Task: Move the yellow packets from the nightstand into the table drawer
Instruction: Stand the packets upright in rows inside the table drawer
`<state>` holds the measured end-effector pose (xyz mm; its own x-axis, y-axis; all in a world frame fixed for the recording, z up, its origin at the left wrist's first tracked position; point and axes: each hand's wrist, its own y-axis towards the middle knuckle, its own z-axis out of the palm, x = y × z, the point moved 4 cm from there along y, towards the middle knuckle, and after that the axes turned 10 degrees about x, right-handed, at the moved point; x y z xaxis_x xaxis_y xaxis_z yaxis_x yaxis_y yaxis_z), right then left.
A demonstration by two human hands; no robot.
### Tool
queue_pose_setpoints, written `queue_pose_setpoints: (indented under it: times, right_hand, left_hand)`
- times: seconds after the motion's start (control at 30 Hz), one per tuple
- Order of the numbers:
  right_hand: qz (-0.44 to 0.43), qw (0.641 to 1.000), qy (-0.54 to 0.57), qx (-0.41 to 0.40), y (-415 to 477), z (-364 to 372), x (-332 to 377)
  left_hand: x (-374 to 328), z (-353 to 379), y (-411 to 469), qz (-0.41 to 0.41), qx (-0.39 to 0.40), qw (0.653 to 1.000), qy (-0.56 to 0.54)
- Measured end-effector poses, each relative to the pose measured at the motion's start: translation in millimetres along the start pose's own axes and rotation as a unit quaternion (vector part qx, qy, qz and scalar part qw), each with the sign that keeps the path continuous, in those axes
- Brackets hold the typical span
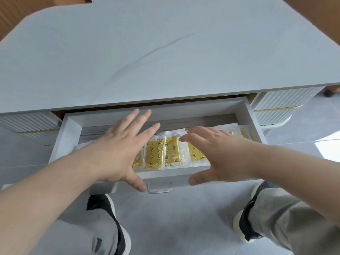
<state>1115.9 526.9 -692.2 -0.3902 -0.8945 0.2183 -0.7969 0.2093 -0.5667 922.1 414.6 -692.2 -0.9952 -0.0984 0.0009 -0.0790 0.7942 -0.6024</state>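
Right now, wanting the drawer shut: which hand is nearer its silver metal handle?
Left. The left hand has its thumb at the left end of the silver metal handle; the right hand lies a gap off its right end.

— Room in the drawer [71, 129]?
— Open from above, roofed only at the back by the tabletop [165, 52]. Bare along the rear strip, crowded with yellow packets [154, 155] in front.
— In the way?
— Left hand [117, 150] and right hand [219, 155], spread above the packets.
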Motion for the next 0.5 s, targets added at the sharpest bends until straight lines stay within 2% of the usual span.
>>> queue_pose_setpoints:
  times: [0.2, 0.5]
  right_hand:
    - [0.007, 0.994, -0.053, -0.097, 5.3, -7.9, -5.2]
    - [0.062, 0.977, -0.086, -0.183, 25.3, -40.9, -17.8]
  left_hand:
    - [-8.0, -8.4, 6.1, 0.002, -0.058, 0.996, 0.075]
    - [5.4, -38.4, 26.9, -0.04, -0.122, 0.99, 0.061]
